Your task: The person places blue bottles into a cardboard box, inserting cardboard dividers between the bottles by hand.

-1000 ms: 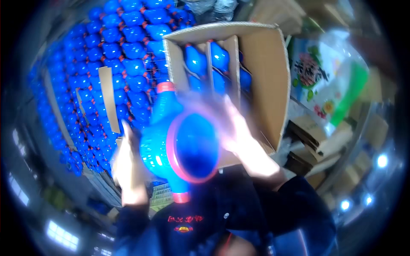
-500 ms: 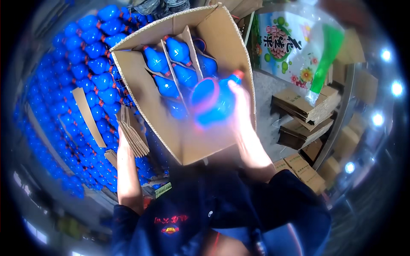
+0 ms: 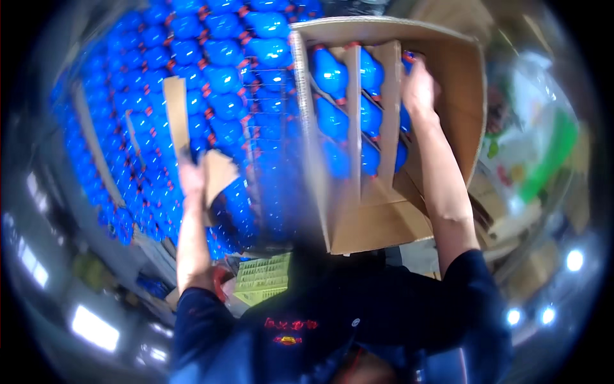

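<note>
An open cardboard box [image 3: 384,227] holds several shiny blue bulb-shaped bottles [image 3: 330,73] with red caps, set in columns between upright cardboard dividers [image 3: 389,96]. My right hand [image 3: 419,89] reaches into its far right part, fingers closed at the red-capped end of a blue bottle [image 3: 409,59]; the hand and divider hide most of that bottle. To the left, my left hand [image 3: 190,176] is closed on a stack of folded cardboard dividers [image 3: 219,173], somewhat blurred. A long cardboard strip [image 3: 176,115] reaches down to the left fingers; whether they grip it, I cannot tell.
Rows of blue bottles [image 3: 224,80] spread across the left side, beside the box. A yellow-green plastic crate [image 3: 263,276] stands near my body. Right of the box lies a printed plastic sack [image 3: 521,121] with a green band [image 3: 553,157].
My right hand has carried the blue bottle to the far right column of the box. The view has turned, so the box sits further right. My left hand has moved up beside the long strip.
</note>
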Available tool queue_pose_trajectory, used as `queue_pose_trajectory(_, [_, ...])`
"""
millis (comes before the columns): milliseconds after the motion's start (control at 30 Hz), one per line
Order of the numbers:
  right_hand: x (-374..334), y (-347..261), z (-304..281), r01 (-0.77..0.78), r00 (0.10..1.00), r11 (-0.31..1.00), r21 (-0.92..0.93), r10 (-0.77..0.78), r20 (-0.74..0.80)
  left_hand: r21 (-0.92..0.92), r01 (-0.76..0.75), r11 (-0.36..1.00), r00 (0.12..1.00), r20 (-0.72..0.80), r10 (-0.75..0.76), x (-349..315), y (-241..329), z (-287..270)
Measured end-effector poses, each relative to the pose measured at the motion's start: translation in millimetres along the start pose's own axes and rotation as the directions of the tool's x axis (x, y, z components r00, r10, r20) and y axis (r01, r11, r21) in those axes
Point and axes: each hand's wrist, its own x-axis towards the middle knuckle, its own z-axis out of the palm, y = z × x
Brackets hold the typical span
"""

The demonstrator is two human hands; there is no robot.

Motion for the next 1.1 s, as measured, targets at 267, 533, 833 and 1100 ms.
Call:
queue_pose_trajectory(267, [58.1,20.1,55.3,0.016,1.0,0.996,0.085,-0.016,-0.004,0.477,0.229,0.848,0.926,0.162,-0.341,68.0,-52.8,-1.4])
queue_pose_trajectory(533, [59.1,17.4,82.5,0.278,0.957,0.952,-0.13,-0.286,-0.045,0.216,0.064,0.974,0.973,0.202,-0.109,55.6,-121.2,-2.6])
queue_pose_trajectory(833, [-12.5,17.5,15.2,0.398,0.883,0.882,0.253,-0.293,-0.367,-0.127,-0.044,0.991,0.969,0.236,0.073,-33.3,10.0,-102.4])
queue_pose_trajectory(1100, [-251.8,-55.7,-133.7,-0.031,0.775,0.388,0.921,-0.573,0.267,-0.555,0.25,0.793,0.623,0.72,0.308,-209.0,216.9,-143.3])
